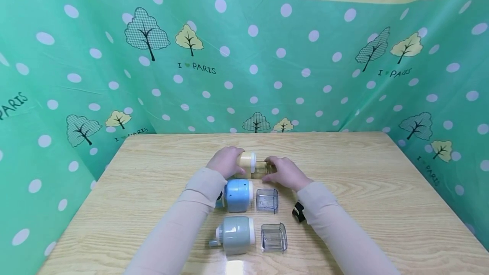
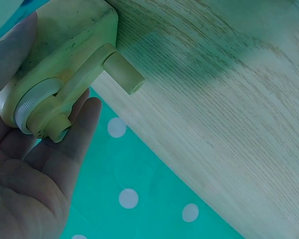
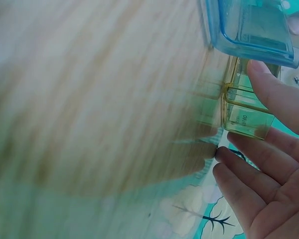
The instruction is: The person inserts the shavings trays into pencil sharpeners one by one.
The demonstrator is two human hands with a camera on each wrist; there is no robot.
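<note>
My left hand (image 1: pixel 225 162) grips the body of a yellow hand-crank pencil sharpener (image 1: pixel 245 161) at the back of the row. Its crank handle (image 2: pixel 87 77) faces the left wrist camera, thumb on one side, fingers on the other. My right hand (image 1: pixel 285 174) pinches a clear yellow shavings drawer (image 3: pixel 246 117) between thumb and fingers. In the head view the drawer lies close against the sharpener's white-rimmed front; whether it is partly inside cannot be told. Nearer me stand a blue sharpener (image 1: pixel 237 195) and a grey-green sharpener (image 1: pixel 236 235).
Clear grey drawers lie right of the other sharpeners, one (image 1: pixel 267 200) beside the blue, one (image 1: pixel 274 237) beside the grey-green. All stand on a wood-grain table (image 1: pixel 160 173). A green dotted cloth (image 1: pixel 267 54) hangs behind and at the sides.
</note>
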